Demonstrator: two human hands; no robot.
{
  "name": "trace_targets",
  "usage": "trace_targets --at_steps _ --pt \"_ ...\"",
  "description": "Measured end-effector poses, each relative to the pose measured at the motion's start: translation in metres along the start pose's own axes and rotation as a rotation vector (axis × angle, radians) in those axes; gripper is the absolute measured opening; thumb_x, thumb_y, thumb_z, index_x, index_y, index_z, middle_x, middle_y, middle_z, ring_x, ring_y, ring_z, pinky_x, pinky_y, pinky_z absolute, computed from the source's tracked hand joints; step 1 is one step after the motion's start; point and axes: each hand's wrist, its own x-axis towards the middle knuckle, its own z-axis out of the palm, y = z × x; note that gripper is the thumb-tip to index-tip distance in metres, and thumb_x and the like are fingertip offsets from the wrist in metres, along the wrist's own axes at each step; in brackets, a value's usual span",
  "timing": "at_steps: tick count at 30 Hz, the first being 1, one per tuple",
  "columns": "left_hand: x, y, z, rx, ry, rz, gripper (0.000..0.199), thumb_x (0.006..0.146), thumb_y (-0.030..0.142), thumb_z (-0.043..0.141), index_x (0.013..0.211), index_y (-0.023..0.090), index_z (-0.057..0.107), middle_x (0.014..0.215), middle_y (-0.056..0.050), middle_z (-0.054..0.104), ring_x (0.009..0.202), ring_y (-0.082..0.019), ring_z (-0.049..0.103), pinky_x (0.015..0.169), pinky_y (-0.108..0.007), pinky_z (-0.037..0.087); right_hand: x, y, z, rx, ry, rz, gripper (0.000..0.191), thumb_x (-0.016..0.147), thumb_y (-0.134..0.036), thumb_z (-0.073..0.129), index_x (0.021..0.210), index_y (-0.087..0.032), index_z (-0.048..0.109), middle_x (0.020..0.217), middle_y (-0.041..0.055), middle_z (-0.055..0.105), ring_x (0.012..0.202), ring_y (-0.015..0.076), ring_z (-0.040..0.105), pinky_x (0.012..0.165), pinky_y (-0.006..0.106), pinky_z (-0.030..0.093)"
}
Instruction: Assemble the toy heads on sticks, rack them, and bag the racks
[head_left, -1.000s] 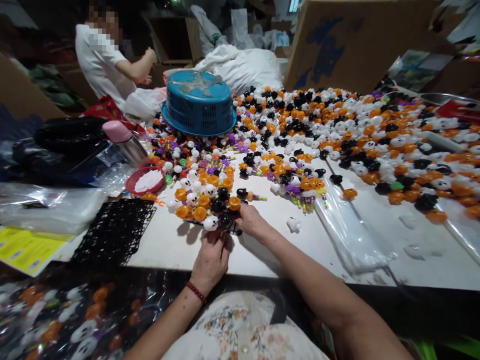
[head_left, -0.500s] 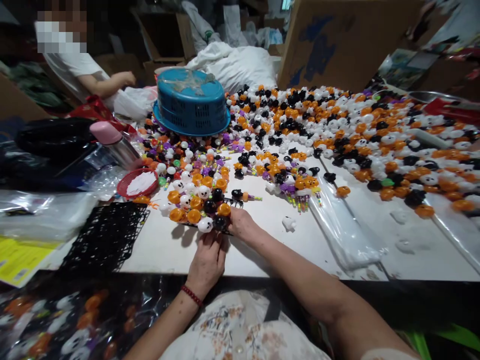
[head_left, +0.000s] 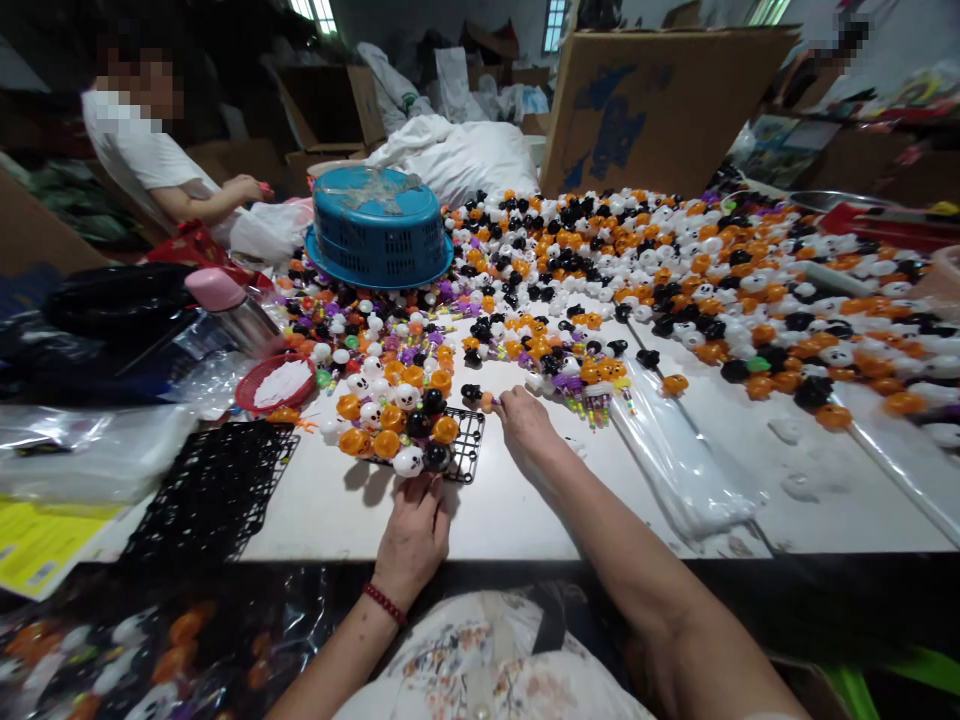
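Note:
On the white table, a black grid rack (head_left: 469, 445) carries rows of orange pumpkin, white skull and black figure heads (head_left: 406, 397). My left hand (head_left: 412, 525) is closed at the rack's near edge; its fingertips are partly hidden beneath the heads. To the right of the rack, my right hand (head_left: 525, 425) pinches the end of a thin stick topped by a black figure (head_left: 472, 392) with an orange piece below it. The stick lies low over the table, pointing left. Beyond my right hand is a bunch of similar figure-topped sticks (head_left: 592, 385).
A wide heap of loose heads (head_left: 720, 290) covers the back and right. An upturned blue basket (head_left: 379, 230), a red basket (head_left: 276, 383), a pink-capped bottle (head_left: 236, 310) and stacked black grids (head_left: 210, 490) stand leftward. Clear plastic bags (head_left: 690, 460) lie right. A co-worker (head_left: 142, 150) sits back left.
My right hand has left the rack's right side, moved right, and taken hold of the black-topped stick's end. The rack's right part now shows. My left hand stays at the near edge.

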Motion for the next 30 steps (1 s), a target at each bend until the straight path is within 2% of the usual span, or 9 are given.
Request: trace_targets --at_steps 4,8,12,15,20,23,26,30 --pt "-0.003 0.002 -0.008 -0.078 0.112 0.029 0.049 0.09 0.008 0.053 0.139 0.017 0.05 0.129 -0.016 0.059 0.125 -0.029 0.054 0.103 -0.05 0.052 -0.015 -0.007 0.001 0.078 0.047 0.003 0.014 0.095 -0.022 0.051 0.105 -0.016 0.058 0.099 0.0079 0.064 0.083 0.0189 0.055 0.07 0.028 0.036" --pt "0.0 0.016 -0.04 -0.172 0.228 0.099 0.049 0.087 0.0 0.056 0.132 0.02 0.056 0.119 -0.012 0.063 0.115 -0.024 0.06 0.097 -0.042 0.055 -0.029 -0.013 0.0 0.105 0.06 -0.026 0.012 0.094 -0.021 0.051 0.104 -0.017 0.056 0.098 0.0072 0.064 0.08 0.0183 0.054 0.068 0.029 0.034" --pt "0.03 0.033 -0.082 -0.14 0.263 0.188 0.058 0.083 -0.001 0.061 0.137 0.019 0.054 0.123 -0.013 0.062 0.117 -0.025 0.059 0.101 -0.045 0.052 -0.034 -0.021 -0.005 0.108 0.058 -0.083 0.013 0.095 -0.019 0.049 0.106 -0.018 0.055 0.101 0.0066 0.062 0.081 0.0182 0.054 0.068 0.028 0.035" --pt "0.063 0.04 -0.097 -0.069 0.21 0.231 0.06 0.085 0.004 0.064 0.141 0.019 0.049 0.131 -0.014 0.06 0.125 -0.027 0.054 0.106 -0.049 0.048 -0.035 -0.028 -0.01 0.115 0.032 -0.111 0.014 0.094 -0.016 0.049 0.106 -0.017 0.057 0.104 0.007 0.061 0.082 0.0176 0.055 0.07 0.027 0.037" --pt "0.098 0.033 -0.087 0.025 0.057 0.272 0.053 0.091 0.015 0.059 0.143 0.016 0.045 0.141 -0.013 0.056 0.133 -0.027 0.047 0.112 -0.049 0.045 -0.033 -0.033 -0.012 0.18 -0.006 -0.105 0.013 0.09 -0.014 0.052 0.098 -0.017 0.063 0.102 0.0077 0.061 0.082 0.0165 0.057 0.072 0.026 0.041" --pt "0.101 0.024 -0.076 0.062 0.005 0.253 0.047 0.095 0.02 0.054 0.142 0.018 0.048 0.14 -0.011 0.057 0.133 -0.027 0.048 0.112 -0.049 0.045 -0.028 -0.033 -0.007 0.419 -0.006 -0.064 0.013 0.084 -0.01 0.057 0.091 -0.016 0.066 0.094 0.0062 0.064 0.083 0.0166 0.058 0.075 0.026 0.042" --pt "0.101 0.02 -0.071 0.063 -0.026 0.206 0.045 0.098 0.024 0.048 0.142 0.019 0.048 0.139 -0.011 0.058 0.13 -0.027 0.051 0.111 -0.051 0.046 -0.02 -0.036 0.002 0.681 -0.063 0.002 0.009 0.08 -0.013 0.061 0.085 -0.016 0.068 0.082 0.0036 0.067 0.077 0.0166 0.06 0.07 0.026 0.044" --pt "0.101 0.019 -0.071 0.068 -0.031 0.174 0.044 0.099 0.025 0.046 0.142 0.018 0.048 0.139 -0.013 0.058 0.129 -0.028 0.052 0.111 -0.054 0.046 -0.01 -0.042 0.019 0.962 -0.123 0.0 0.015 0.075 -0.019 0.066 0.088 -0.015 0.069 0.082 0.0024 0.069 0.073 0.0157 0.06 0.067 0.026 0.046"
